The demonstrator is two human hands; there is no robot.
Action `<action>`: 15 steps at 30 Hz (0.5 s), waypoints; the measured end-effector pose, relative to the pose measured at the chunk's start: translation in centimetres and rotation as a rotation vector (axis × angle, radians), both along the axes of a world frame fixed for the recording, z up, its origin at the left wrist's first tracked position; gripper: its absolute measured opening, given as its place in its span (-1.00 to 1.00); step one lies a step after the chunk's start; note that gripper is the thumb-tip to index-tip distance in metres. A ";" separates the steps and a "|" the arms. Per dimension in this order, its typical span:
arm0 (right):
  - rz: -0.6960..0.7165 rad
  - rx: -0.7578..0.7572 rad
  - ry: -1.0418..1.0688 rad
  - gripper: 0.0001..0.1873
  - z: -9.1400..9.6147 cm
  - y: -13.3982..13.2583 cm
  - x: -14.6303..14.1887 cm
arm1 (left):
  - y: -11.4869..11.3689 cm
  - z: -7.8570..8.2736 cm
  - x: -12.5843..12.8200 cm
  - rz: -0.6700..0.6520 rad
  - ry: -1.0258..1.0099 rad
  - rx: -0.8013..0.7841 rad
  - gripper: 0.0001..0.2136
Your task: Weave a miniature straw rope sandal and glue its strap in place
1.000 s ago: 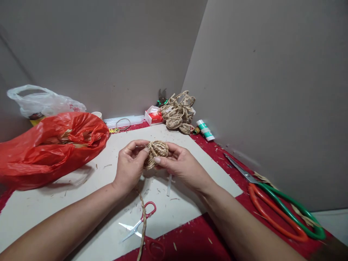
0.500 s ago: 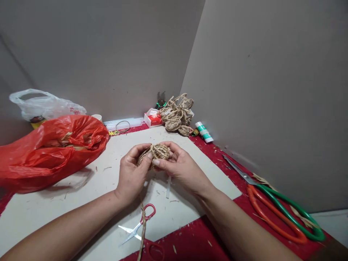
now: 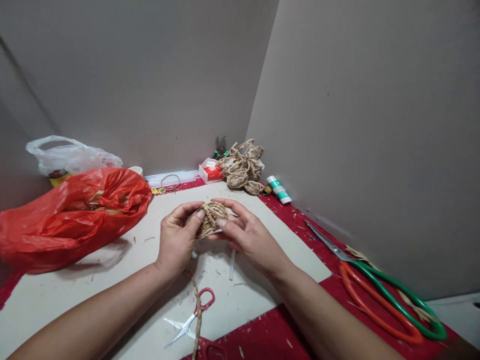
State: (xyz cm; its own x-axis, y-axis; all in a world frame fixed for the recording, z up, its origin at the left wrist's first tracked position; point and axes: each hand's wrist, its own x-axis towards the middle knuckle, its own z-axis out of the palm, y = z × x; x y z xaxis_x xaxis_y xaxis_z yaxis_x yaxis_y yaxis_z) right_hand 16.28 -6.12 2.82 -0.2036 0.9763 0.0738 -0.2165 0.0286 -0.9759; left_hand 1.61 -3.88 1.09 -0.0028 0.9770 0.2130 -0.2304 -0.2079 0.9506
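A small coiled piece of braided straw cord (image 3: 213, 216) is held between my two hands above the white board. My left hand (image 3: 179, 232) pinches its left side, thumb on the near face and fingers behind. On the right side, my right hand (image 3: 249, 235) grips it with thumb in front and fingers partly hidden at the back. A loose tail of the cord (image 3: 197, 305) hangs down toward me, crossing the small red-handled scissors (image 3: 187, 325), which lie open on the board. Below my right hand is a short translucent stick (image 3: 232, 265).
A red plastic bag (image 3: 75, 220) with straw fills the left. Large scissors (image 3: 367, 280) with orange and green handles lie right. At the back are a cord bundle (image 3: 242, 167), a red-white box (image 3: 210, 171), pliers (image 3: 221, 147), a green-white roll (image 3: 279, 190) and translucent sticks (image 3: 176, 177).
The coil has turned so its braided face shows more toward me, and my right fingers have shifted on it. The whole view has moved slightly.
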 end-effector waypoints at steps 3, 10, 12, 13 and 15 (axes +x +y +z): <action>-0.065 0.032 -0.072 -0.59 0.1 0.0 -0.3 | 0.0 -0.5 0.1 0.014 0.040 0.001 -0.80; -0.167 0.054 -0.050 -0.66 -0.5 0.1 -0.8 | -0.4 -1.0 0.5 0.002 0.032 -0.003 -0.78; -0.167 0.051 -0.027 -0.62 -0.6 0.2 -0.8 | -0.6 -1.0 0.7 -0.005 0.001 -0.006 -0.77; -0.166 0.046 -0.018 -0.57 -0.7 0.2 -0.7 | -0.7 -1.0 0.7 -0.010 -0.003 -0.004 -0.78; -0.169 0.039 -0.009 -0.48 -0.8 0.2 -0.7 | -0.9 -1.1 0.8 -0.019 0.019 0.006 -0.80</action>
State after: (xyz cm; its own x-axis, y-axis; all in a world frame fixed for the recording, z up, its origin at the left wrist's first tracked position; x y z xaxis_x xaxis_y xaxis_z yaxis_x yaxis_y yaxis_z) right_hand 15.61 -5.88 2.06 -0.0377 0.9931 0.1111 -0.1965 0.1017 -0.9752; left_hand 2.43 -4.79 0.02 0.0202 0.9756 0.2184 -0.2165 -0.2090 0.9536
